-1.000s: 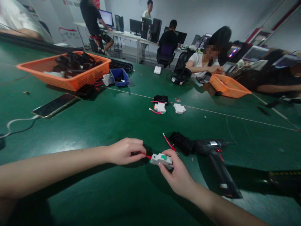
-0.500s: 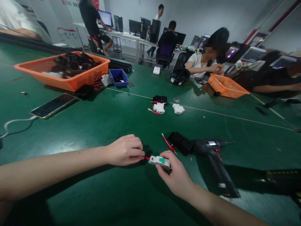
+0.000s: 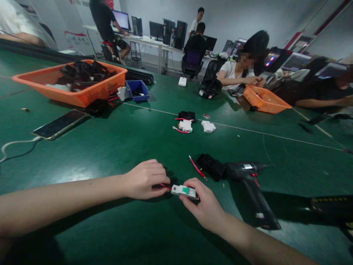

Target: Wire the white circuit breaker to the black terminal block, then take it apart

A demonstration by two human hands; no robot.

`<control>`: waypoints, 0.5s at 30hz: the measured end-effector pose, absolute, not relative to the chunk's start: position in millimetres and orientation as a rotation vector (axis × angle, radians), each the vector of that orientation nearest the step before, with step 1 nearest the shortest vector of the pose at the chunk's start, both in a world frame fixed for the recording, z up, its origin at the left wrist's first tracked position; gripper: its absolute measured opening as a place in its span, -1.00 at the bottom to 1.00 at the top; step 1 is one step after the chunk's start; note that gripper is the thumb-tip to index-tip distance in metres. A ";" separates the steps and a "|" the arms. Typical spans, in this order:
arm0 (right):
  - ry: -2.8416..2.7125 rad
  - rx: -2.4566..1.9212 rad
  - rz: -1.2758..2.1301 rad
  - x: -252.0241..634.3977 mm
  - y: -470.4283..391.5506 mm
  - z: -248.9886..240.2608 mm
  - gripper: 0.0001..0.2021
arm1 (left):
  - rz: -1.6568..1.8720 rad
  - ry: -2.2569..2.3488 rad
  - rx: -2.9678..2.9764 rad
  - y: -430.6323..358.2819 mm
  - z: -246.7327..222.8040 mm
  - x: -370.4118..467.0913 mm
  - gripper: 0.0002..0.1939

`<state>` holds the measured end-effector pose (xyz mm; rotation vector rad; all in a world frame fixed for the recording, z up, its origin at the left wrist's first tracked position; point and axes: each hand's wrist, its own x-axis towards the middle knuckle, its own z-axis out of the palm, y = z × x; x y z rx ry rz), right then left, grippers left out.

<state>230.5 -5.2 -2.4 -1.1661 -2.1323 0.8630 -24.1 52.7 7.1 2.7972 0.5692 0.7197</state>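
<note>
Two orange baskets [image 3: 107, 88]; one blue bin [image 3: 141, 98]; one phone [image 3: 60, 124]; one power drill [image 3: 252, 187]. At least three white breakers [image 3: 178, 190] show; at least two black blocks [image 3: 211, 167].

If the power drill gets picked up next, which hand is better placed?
Right, probably. The right hand is nearer the power drill, which lies on that side. It holds the white breaker, though, which would need setting down; the left hand, on a red wire, is farther away.

No text can be read. The label [image 3: 248, 166] on the power drill [image 3: 255, 198], the marks [image 3: 193, 192] on the circuit breaker [image 3: 180, 190] and the lettering [image 3: 76, 39] on the wall [image 3: 59, 22] are too small or blurred.
</note>
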 end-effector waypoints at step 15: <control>-2.144 -1.140 0.885 230.8 -3.8 -2.8 -0.82 | 0.679 0.641 2.574 45.1 8.4 -20.5 -0.83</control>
